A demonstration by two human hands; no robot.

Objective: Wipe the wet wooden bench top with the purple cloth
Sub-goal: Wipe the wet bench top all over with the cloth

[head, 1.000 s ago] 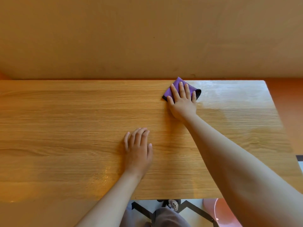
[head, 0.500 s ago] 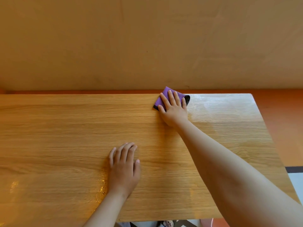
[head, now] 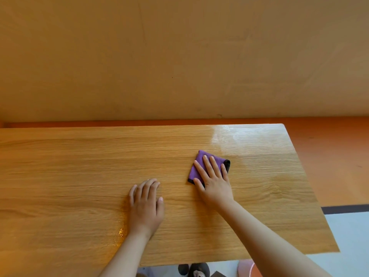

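Note:
The wooden bench top (head: 69, 176) fills the lower half of the view. A folded purple cloth (head: 197, 166) with a dark edge lies on it right of centre. My right hand (head: 214, 180) presses flat on the cloth with straight, spread fingers. My left hand (head: 146, 204) rests flat on the bare wood to the left of the cloth, fingers together. A wet sheen (head: 239, 134) glistens at the far right corner, and small wet glints (head: 120, 233) show beside my left wrist.
A plain tan wall (head: 179, 56) rises right behind the bench. An orange floor (head: 329, 156) lies to the right, with a dark strip and pale floor (head: 351, 232) nearer me. The bench's right edge (head: 311, 188) slants toward the near right corner.
My right hand has drawn the cloth back from the far edge toward me and slightly right. The view has tilted down a little; my left hand stays flat on the wood.

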